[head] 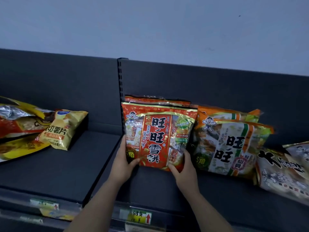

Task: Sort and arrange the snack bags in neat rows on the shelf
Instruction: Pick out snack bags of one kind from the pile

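Chip bags of yellow foil (pixel 61 129) lie heaped, unsorted, well left of the left hand (pixel 124 163). It and the right hand (pixel 184 168) each grip a lower corner of the red plastic rice-cracker bag (pixel 157 136), upright before a second red bag (pixel 155 99). Right of the hands, orange-green bags (pixel 232 144) stand paired; a pale bag (pixel 282 171) sprawls. Roughly half done, I judge. Bare dark shelf (pixel 158 186) fronts the wrists.

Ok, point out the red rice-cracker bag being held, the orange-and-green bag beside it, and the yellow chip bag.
red rice-cracker bag (pixel 157 134): head view, central red label.
orange-and-green bag (pixel 234 146): head view, white front panel.
yellow chip bag (pixel 58 131): head view, front face.
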A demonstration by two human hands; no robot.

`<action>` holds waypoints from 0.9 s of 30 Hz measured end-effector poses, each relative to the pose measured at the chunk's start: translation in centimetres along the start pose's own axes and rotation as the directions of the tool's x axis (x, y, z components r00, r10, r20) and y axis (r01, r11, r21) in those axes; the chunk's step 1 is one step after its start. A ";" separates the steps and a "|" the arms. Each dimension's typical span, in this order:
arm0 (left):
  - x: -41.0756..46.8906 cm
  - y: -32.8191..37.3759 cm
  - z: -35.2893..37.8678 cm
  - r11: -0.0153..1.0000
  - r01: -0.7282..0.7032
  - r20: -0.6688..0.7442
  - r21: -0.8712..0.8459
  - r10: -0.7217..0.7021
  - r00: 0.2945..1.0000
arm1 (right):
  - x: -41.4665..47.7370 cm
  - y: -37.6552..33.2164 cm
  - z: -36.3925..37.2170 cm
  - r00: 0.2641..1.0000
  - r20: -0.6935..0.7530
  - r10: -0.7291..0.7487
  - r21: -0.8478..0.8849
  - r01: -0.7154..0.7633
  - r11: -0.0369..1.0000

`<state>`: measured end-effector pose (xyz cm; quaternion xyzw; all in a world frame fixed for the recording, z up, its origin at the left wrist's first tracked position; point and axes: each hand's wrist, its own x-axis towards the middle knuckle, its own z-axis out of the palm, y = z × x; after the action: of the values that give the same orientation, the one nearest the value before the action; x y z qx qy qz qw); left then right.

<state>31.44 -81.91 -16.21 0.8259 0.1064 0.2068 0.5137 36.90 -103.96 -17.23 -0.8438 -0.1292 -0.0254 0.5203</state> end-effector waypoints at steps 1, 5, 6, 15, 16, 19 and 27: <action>0.1 -0.2 0.1 1.000 0.001 -0.005 0.006 -0.001 1.000 | 0.0 0.1 0.2 1.000 -0.010 0.001 -0.010 -0.001 1.000; 0.3 -0.4 0.6 0.999 0.019 -0.024 0.038 -0.019 1.000 | 0.1 0.4 0.4 0.999 -0.034 0.023 -0.049 -0.024 0.999; 0.3 -0.5 0.6 0.998 0.027 -0.023 0.059 -0.026 0.999 | 0.1 0.4 0.4 0.999 -0.043 0.029 -0.055 -0.032 0.998; -2.3 3.4 -0.1 0.898 0.153 -0.187 0.413 -0.081 0.979 | -1.0 -1.6 -1.7 0.996 -0.079 -0.041 -0.220 0.023 0.975; -2.7 4.2 -0.1 0.893 0.124 -0.220 0.432 -0.029 0.975 | -1.2 -2.2 -2.4 0.996 -0.073 -0.058 -0.238 0.039 0.970; -3.5 6.7 0.8 0.873 0.003 -0.218 0.488 0.118 0.969 | -1.7 -3.6 -5.4 0.992 -0.029 -0.119 -0.356 0.101 0.929; -4.9 13.5 8.5 0.790 -0.310 -0.007 0.529 0.370 0.929 | -4.0 -3.7 -16.2 0.991 -0.046 -0.124 -0.565 0.076 0.821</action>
<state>30.44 -96.67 -8.59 0.9262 0.0358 0.3047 0.2192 33.65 -117.50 -7.33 -0.9498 -0.1390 -0.1236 0.2516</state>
